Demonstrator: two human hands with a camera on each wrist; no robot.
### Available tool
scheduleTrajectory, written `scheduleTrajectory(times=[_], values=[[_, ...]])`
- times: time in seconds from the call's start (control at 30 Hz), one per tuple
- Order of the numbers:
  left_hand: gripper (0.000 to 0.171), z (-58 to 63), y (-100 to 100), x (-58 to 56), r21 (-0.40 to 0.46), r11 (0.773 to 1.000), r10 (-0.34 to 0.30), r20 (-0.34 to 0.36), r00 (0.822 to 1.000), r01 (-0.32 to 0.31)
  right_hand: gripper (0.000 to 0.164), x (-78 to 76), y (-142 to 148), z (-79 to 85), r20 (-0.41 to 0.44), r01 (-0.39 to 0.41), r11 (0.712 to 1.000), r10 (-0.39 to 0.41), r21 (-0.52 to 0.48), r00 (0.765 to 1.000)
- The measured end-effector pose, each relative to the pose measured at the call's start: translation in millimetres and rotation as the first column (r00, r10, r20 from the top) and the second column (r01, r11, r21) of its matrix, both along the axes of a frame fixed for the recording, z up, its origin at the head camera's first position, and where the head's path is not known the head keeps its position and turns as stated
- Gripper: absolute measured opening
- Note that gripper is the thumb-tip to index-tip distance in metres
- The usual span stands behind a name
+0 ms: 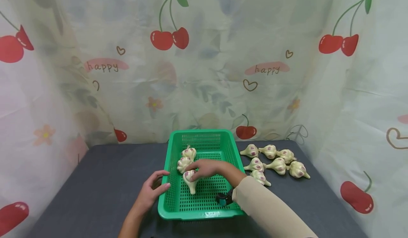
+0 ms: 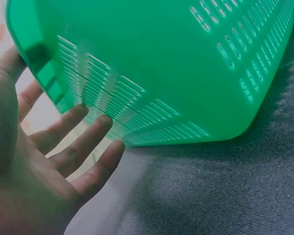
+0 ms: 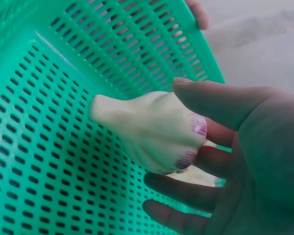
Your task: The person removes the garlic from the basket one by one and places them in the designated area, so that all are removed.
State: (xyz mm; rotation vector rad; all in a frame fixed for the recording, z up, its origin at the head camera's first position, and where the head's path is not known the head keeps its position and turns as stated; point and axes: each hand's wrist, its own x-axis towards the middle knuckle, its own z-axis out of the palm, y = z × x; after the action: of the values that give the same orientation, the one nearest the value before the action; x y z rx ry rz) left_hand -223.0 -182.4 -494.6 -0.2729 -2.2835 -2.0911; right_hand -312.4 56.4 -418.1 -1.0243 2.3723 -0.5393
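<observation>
In the head view my right hand [image 1: 206, 168] reaches into a green plastic basket [image 1: 204, 215] and grips a garlic bulb [image 1: 191, 185]. Seen from the right wrist, the thumb lies on one side of that white, purple-streaked bulb [image 3: 149, 129] and fingers sit behind it; its stem points away from the palm. Two other garlic bulbs [image 1: 184, 164] rest just beyond it along the basket's left side. My left hand [image 1: 149, 191] touches the left rim with thumb and forefinger. In the left wrist view its fingers [image 2: 90, 152] stretch loosely along the basket's slotted outer wall [image 2: 152, 58].
Several more garlic bulbs [image 1: 276, 166] lie in loose rows on the dark tabletop [image 1: 105, 188], right of the basket. A printed curtain [image 1: 204, 89] hangs behind and on both sides. A dark wrist device [image 1: 224, 197] shows below the right forearm, over the basket.
</observation>
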Motion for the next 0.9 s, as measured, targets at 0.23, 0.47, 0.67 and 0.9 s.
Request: scheduleTrajectory(times=[0.23, 0.47, 0.67, 0.9], values=[[0.037, -1.7, 0, -0.7, -0.005, 1.0, 0.01, 0.001, 1.0, -0.01, 0.047, -0.6, 16, 12.0, -0.002, 0.056, 0.996, -0.056, -0.072, 0.998], [0.037, -0.2, 0, -0.1, -0.007, 1.0, 0.01, 0.002, 1.0, -0.01, 0.045, -3.7, 35, 19.3, -0.01, 0.075, 0.979, -0.079, -0.19, 0.997], [0.037, -0.8, 0, -1.1, -0.009, 1.0, 0.014, 0.001, 1.0, -0.014, 0.043, -1.1, 51, 24.5, -0.022, 0.125, 0.96, -0.135, -0.251, 0.991], [0.036, -0.8, 1, -0.8, -0.007, 1.0, 0.018, 0.003, 1.0, -0.018, 0.043, 6.4, 71, 35.6, -0.044, 0.15, 0.947, -0.169, -0.285, 0.985]])
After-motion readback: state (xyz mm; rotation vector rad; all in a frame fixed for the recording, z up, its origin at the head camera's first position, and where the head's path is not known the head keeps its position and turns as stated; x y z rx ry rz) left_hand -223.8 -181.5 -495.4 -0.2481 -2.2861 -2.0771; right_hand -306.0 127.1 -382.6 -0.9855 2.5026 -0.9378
